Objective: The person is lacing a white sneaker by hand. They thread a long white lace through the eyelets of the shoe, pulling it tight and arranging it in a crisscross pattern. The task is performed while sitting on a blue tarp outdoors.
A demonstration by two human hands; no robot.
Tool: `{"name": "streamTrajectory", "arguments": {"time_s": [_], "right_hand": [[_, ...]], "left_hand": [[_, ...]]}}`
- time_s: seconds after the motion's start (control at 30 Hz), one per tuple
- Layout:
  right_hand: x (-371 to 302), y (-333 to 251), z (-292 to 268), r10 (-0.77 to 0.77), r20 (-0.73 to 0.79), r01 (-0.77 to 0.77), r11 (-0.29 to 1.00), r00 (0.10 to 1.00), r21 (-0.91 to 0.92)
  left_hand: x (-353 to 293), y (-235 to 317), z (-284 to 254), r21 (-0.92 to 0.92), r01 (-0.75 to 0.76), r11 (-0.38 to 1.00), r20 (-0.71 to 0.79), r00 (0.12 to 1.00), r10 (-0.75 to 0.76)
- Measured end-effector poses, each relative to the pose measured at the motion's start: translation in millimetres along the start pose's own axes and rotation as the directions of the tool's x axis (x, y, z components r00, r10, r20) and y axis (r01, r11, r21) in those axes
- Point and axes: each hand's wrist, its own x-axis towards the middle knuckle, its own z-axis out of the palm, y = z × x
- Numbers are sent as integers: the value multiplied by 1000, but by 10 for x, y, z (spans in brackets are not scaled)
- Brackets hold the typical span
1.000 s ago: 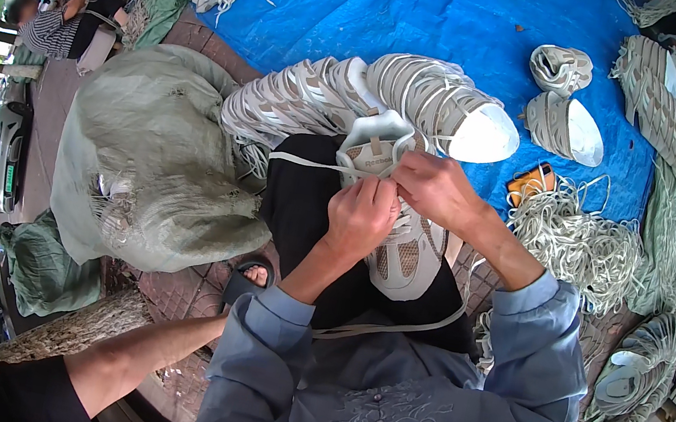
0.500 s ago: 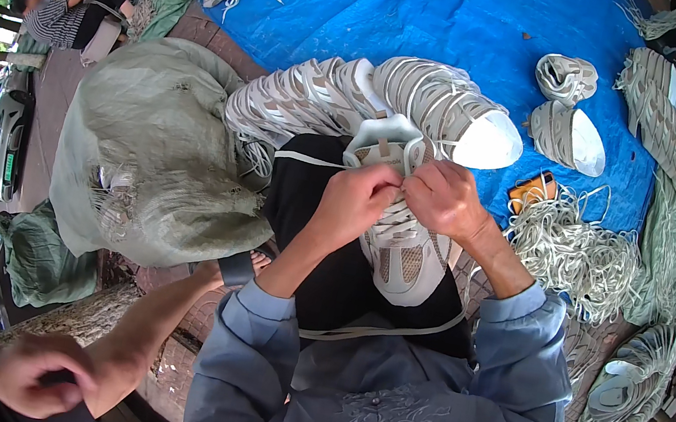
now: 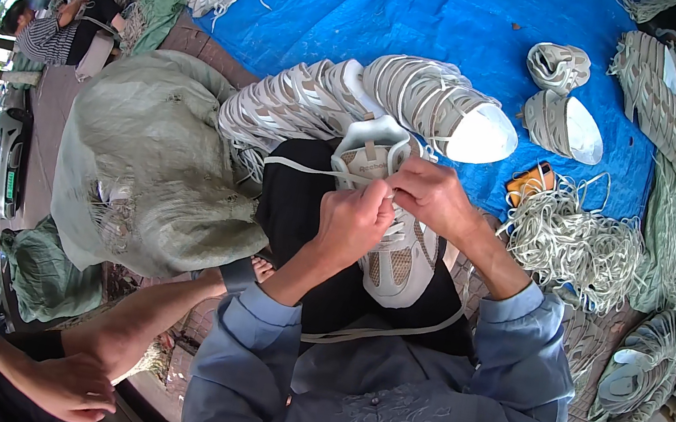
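A beige and white sneaker rests on my lap over black cloth, its toe toward me. My left hand is closed in a pinch above the shoe's lacing. Right beside it, my right hand also pinches, and the fingertips of both meet at the white shoelace. One length of this lace runs left from the shoe across the black cloth. Another pale strand curves over my lap below the toe. My fingers hide the exact bit of lace between them.
Rows of nested shoe uppers lie beyond my lap on a blue tarp. A heap of loose laces with an orange item sits to the right. A grey-green sack and another person's bare leg and hand are at left.
My left hand has shifted slightly lower, and the lace now stretches left from the shoe. The view has moved a little. At lower left, the other person's hand has lowered onto the leg.
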Motion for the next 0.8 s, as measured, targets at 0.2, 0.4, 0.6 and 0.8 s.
{"name": "streamTrajectory", "arguments": {"time_s": [0.2, 0.4, 0.6, 0.8], "right_hand": [[64, 1, -36, -251, -51, 219, 914, 967, -342], [75, -16, -107, -252, -71, 213, 913, 965, -348], [-85, 56, -138, 87, 5, -87, 993, 996, -75], [55, 50, -264, 534, 424, -679, 624, 732, 386]], "left_hand": [[-4, -25, -55, -145, 205, 968, 108, 976, -190], [115, -115, -292, -499, 669, 551, 617, 721, -316], [326, -96, -204, -268, 713, 648, 765, 566, -307], [160, -100, -157, -342, 578, 741, 534, 768, -353]]}}
